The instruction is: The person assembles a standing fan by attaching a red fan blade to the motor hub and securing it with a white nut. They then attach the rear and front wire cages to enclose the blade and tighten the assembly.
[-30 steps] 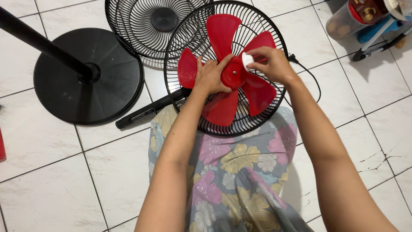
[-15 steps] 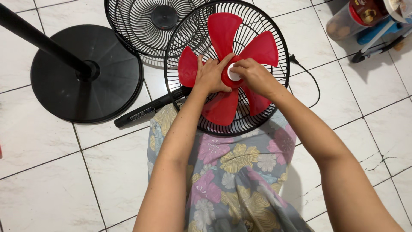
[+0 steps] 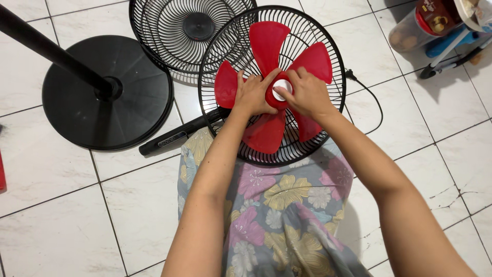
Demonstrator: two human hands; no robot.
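Observation:
A red fan blade (image 3: 269,41) with several lobes sits in a round black rear grille (image 3: 328,118) resting on my lap. My left hand (image 3: 252,93) grips the blade's red hub from the left side. My right hand (image 3: 306,92) pinches a small white cap (image 3: 281,91) at the centre of the hub. Both hands meet over the hub and hide most of it.
A second black front grille (image 3: 177,31) lies on the tiled floor behind. The fan's round black base (image 3: 110,110) with its pole (image 3: 46,48) stands at left. A black cord (image 3: 371,97) runs right. A clear jar (image 3: 420,20) and blue-handled tools sit top right.
My right hand brought the white cap from beside the hub onto its centre and now presses it there. My left hand has stayed on the hub.

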